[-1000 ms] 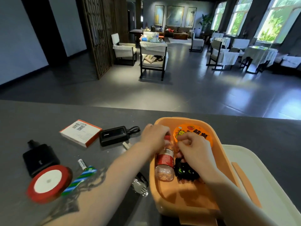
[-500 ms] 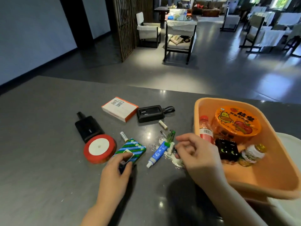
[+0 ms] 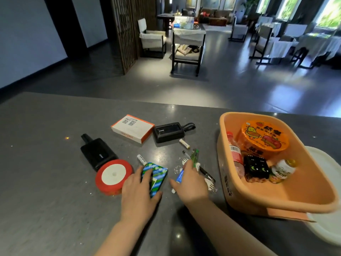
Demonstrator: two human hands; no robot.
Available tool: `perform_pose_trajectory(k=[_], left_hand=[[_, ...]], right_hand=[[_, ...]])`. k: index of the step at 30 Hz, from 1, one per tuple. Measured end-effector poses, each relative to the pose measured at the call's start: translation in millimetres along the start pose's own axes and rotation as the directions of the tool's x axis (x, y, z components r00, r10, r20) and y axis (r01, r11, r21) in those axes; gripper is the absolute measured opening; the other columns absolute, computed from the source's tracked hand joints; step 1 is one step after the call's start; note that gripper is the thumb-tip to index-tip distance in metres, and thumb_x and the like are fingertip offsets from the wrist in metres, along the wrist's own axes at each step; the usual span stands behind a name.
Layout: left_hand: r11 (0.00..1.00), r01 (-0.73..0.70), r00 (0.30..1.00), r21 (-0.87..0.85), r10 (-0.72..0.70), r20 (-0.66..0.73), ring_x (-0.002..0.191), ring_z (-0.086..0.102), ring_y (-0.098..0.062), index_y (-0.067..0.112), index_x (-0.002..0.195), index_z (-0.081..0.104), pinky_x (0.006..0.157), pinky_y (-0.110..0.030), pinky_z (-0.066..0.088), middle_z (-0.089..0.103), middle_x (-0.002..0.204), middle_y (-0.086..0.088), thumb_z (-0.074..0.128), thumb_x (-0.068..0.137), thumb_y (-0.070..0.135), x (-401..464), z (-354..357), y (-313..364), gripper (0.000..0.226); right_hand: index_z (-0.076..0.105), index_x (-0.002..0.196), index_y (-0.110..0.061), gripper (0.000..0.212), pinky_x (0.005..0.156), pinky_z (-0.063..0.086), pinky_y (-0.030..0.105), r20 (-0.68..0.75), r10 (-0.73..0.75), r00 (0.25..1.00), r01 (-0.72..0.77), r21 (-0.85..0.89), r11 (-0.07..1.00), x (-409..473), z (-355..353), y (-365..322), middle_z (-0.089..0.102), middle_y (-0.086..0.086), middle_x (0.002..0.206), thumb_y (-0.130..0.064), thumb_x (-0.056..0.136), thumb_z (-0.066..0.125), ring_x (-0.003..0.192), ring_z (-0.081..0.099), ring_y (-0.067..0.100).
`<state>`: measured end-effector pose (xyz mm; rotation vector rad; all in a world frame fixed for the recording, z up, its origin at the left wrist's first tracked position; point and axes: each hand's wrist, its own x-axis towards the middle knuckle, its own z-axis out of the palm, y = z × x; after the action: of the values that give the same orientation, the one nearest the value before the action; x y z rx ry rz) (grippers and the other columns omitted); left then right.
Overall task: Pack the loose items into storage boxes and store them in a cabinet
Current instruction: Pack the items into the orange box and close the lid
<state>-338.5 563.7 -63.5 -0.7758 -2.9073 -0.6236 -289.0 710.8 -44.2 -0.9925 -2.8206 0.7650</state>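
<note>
The left hand (image 3: 138, 191) grips and half hides a striped packet (image 3: 156, 177), the right hand (image 3: 191, 183) covers a blue tube (image 3: 180, 176), grip unclear; bare bench (image 3: 46, 209) lies near left.

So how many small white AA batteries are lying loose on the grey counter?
2. One white battery lies just in front of the black power bank; the other lies behind the blue-green striped packet. More may be hidden under the hands.

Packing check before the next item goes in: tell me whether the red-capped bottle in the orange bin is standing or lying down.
Lying down. The red-capped bottle rests on its side along the orange bin's left wall, cap pointing away, beside the noodle bowl.
</note>
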Motion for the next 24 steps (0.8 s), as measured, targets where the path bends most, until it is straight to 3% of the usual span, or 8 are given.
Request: perform_pose_trajectory(k=[5, 7, 9, 10, 13, 17, 19, 24], left_hand=[[0.993, 0.036, 0.999, 0.116, -0.037, 0.006, 0.122, 0.040, -0.021, 0.033, 0.139, 0.038, 0.095, -0.033, 0.027, 0.044, 0.139, 0.004, 0.052, 0.082, 0.060, -2, 2, 5, 0.064], [0.996, 0.070, 0.997, 0.063, -0.073, 0.039, 0.119, 0.042, -0.022, 0.034, 0.137, 0.041, 0.093, -0.034, 0.029, 0.047, 0.135, 0.003, 0.056, 0.081, 0.059, -2, -1, 15, 0.063], [0.992, 0.123, 0.991, -0.034, -0.121, 0.050, 0.117, 0.044, -0.028, 0.032, 0.134, 0.046, 0.092, -0.039, 0.031, 0.050, 0.133, -0.002, 0.065, 0.078, 0.053, -2, -8, 26, 0.063], [0.986, 0.136, 0.990, -0.099, -0.133, 0.037, 0.116, 0.045, -0.033, 0.029, 0.132, 0.049, 0.092, -0.040, 0.033, 0.052, 0.131, -0.007, 0.070, 0.076, 0.048, -1, -13, 33, 0.063], [0.965, 0.090, 0.995, -0.248, -0.099, -0.024, 0.114, 0.045, -0.041, 0.021, 0.130, 0.054, 0.096, -0.046, 0.035, 0.054, 0.128, -0.015, 0.078, 0.072, 0.034, 2, -26, 59, 0.064], [0.915, -0.062, 0.995, -0.398, 0.025, -0.097, 0.116, 0.039, -0.027, 0.027, 0.134, 0.047, 0.099, -0.044, 0.032, 0.050, 0.127, -0.006, 0.071, 0.077, 0.038, 3, -41, 120, 0.063], [0.878, -0.129, 0.987, -0.461, 0.070, -0.143, 0.116, 0.036, -0.020, 0.030, 0.135, 0.044, 0.100, -0.040, 0.032, 0.047, 0.129, 0.000, 0.068, 0.079, 0.040, 6, -45, 149, 0.062], [0.874, -0.143, 0.981, -0.465, 0.064, -0.182, 0.119, 0.032, -0.015, 0.029, 0.137, 0.039, 0.100, -0.033, 0.029, 0.042, 0.134, 0.002, 0.064, 0.081, 0.045, 17, -40, 190, 0.064]], right_hand=[[0.034, 0.131, -0.011, 0.056, 0.086, 0.048, 0.035, 0.064, 0.040, 0.997, -0.033, -0.107, 0.994, -13, -20, 10, 0.062, 0.010, 0.117, -0.027, 0.086, 0.062, 0.108, 0.060, 0.029], [0.039, 0.125, -0.015, 0.046, 0.087, 0.047, 0.033, 0.084, 0.058, 0.995, -0.058, -0.004, 0.998, -28, -34, 20, 0.062, 0.005, 0.112, -0.028, 0.086, 0.060, 0.107, 0.060, 0.026], [0.043, 0.116, -0.025, 0.037, 0.081, 0.045, 0.030, 0.085, 0.034, 0.996, -0.047, 0.156, 0.987, -48, -52, 31, 0.059, -0.005, 0.094, -0.031, 0.084, 0.060, 0.096, 0.060, 0.018], [0.044, 0.110, -0.032, 0.033, 0.078, 0.045, 0.030, 0.065, 0.006, 0.998, -0.021, 0.231, 0.973, -58, -62, 37, 0.056, -0.011, 0.084, -0.032, 0.082, 0.061, 0.087, 0.059, 0.013], [0.043, 0.092, -0.042, 0.031, 0.068, 0.047, 0.026, -0.060, -0.053, 0.997, 0.071, 0.365, 0.928, -79, -101, 57, 0.057, -0.008, 0.073, -0.033, 0.075, 0.067, 0.065, 0.054, 0.002], [0.050, 0.095, -0.041, 0.034, 0.057, 0.044, 0.022, -0.216, -0.018, 0.976, 0.114, 0.440, 0.891, -86, -162, 88, 0.063, -0.015, 0.077, -0.049, 0.069, 0.071, 0.060, 0.057, 0.002], [0.054, 0.095, -0.043, 0.035, 0.059, 0.049, 0.024, -0.239, 0.014, 0.971, 0.095, 0.439, 0.894, -82, -182, 103, 0.065, -0.014, 0.078, -0.057, 0.067, 0.070, 0.063, 0.061, 0.003], [0.057, 0.102, -0.039, 0.028, 0.076, 0.051, 0.026, -0.133, 0.017, 0.991, 0.013, 0.223, 0.975, -34, -184, 124, 0.065, -0.015, 0.083, -0.046, 0.079, 0.070, 0.077, 0.061, 0.001]])
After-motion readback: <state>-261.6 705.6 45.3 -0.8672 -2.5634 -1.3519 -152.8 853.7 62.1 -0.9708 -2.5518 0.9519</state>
